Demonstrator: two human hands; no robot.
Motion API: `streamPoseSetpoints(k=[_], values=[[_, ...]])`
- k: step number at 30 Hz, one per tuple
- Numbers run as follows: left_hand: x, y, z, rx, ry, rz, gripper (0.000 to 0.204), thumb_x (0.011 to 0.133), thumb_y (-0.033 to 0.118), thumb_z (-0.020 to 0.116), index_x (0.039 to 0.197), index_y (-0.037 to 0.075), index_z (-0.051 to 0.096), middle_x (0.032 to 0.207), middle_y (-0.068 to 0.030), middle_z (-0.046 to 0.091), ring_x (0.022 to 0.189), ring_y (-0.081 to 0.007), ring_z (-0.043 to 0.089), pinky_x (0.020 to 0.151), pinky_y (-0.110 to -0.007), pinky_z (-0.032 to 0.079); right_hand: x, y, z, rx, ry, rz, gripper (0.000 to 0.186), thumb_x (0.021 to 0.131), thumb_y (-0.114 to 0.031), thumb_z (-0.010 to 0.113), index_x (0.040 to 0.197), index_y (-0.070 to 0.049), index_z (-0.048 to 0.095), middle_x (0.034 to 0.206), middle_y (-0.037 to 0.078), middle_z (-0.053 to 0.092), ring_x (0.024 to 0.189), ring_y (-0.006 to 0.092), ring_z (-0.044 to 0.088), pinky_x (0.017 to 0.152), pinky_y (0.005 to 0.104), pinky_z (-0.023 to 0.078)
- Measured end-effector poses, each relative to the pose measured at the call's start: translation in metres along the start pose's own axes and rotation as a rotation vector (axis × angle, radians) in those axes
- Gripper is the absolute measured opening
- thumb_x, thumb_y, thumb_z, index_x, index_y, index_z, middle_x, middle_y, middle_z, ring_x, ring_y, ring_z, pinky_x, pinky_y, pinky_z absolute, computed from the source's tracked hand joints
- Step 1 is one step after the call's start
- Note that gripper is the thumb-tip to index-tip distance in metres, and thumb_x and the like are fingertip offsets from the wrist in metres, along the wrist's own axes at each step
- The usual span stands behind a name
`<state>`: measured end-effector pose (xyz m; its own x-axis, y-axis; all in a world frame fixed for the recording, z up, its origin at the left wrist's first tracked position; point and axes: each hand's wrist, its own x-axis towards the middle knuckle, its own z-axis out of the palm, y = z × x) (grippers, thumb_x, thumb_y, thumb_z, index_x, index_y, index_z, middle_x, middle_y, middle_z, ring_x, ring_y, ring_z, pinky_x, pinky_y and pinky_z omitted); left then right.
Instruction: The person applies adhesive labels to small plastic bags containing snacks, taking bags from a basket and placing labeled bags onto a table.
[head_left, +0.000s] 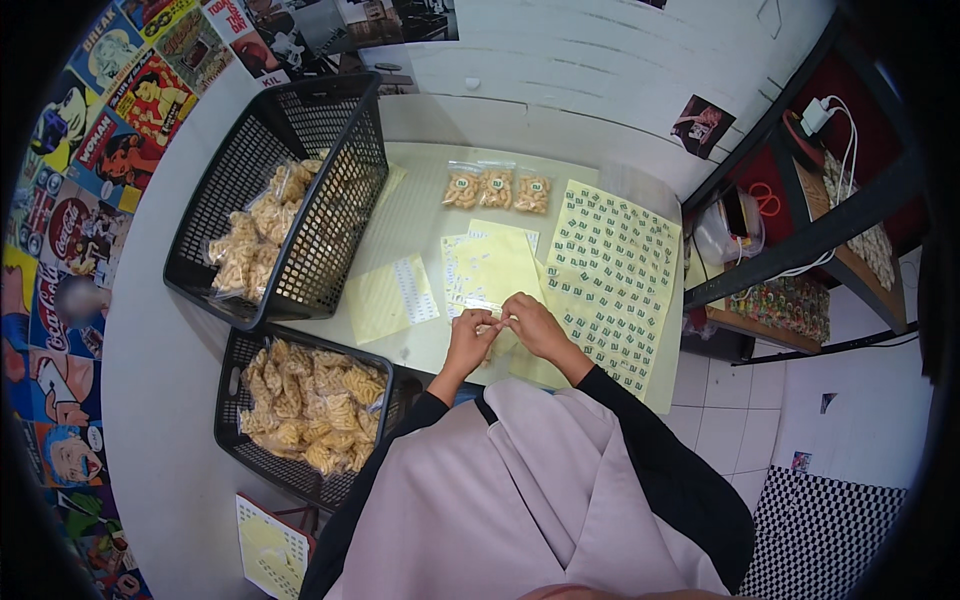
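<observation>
My left hand [469, 341] and my right hand [535, 325] meet near the table's front edge, fingertips pinched together. Whatever lies between them is too small to make out. Just beyond the fingers are overlapping pale yellow label sheets [492, 265], some with small printed labels. A larger yellow sheet [615, 260] covered in dark green printed labels lies to the right of my right hand. Left of my left hand is another partly used sheet [385, 297]. Farther back, three clear bags of snacks [495, 187] lie in a row, each bearing a round label.
At the left stands a tall black basket [345, 215] holding snack bags [262, 225]. A lower black basket [232, 400] nearer me holds more snack bags [310, 400]. A dark-framed shelf [770, 255] with cables and a plastic container [730, 225] stands at the right. A wall bounds the table's back.
</observation>
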<state>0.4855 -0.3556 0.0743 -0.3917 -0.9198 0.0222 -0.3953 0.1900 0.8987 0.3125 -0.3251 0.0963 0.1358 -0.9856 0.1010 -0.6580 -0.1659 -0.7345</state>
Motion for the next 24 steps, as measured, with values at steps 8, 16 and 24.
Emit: streamPoseSetpoints(k=[8,16,24], values=[[-0.004,-0.02,0.006,-0.329,-0.059,-0.278,0.02,0.083,0.018,0.071,0.092,0.001,0.066,0.094,-0.0046,0.064,0.085,-0.0124,0.058,0.077,-0.026,0.045,-0.006,-0.008,0.002,0.148,0.032,-0.012,0.013,0.079,-0.006,0.063,0.091,-0.003,0.058,0.095,0.012,0.055,0.094,0.0304,0.057,0.082,0.038,0.046],[-0.004,-0.009,0.003,-0.6,-0.053,-0.499,0.021,0.085,0.017,0.068,0.099,0.002,0.064,0.09,-0.0012,0.063,0.08,-0.0082,0.055,0.072,-0.023,0.044,-0.002,-0.008,0.006,0.307,0.145,0.201,0.025,0.078,-0.012,0.072,0.099,-0.003,0.063,0.101,0.009,0.056,0.087,0.0213,0.061,0.077,0.0322,0.05],[-0.008,-0.009,0.004,-0.626,-0.024,-0.493,0.02,0.086,0.018,0.068,0.099,0.003,0.065,0.086,0.0001,0.062,0.081,-0.0082,0.054,0.072,-0.023,0.044,-0.007,0.016,0.025,0.61,-0.144,0.633,0.03,0.086,-0.027,0.066,0.095,0.001,0.062,0.084,0.007,0.063,0.076,0.015,0.061,0.07,0.0265,0.049]])
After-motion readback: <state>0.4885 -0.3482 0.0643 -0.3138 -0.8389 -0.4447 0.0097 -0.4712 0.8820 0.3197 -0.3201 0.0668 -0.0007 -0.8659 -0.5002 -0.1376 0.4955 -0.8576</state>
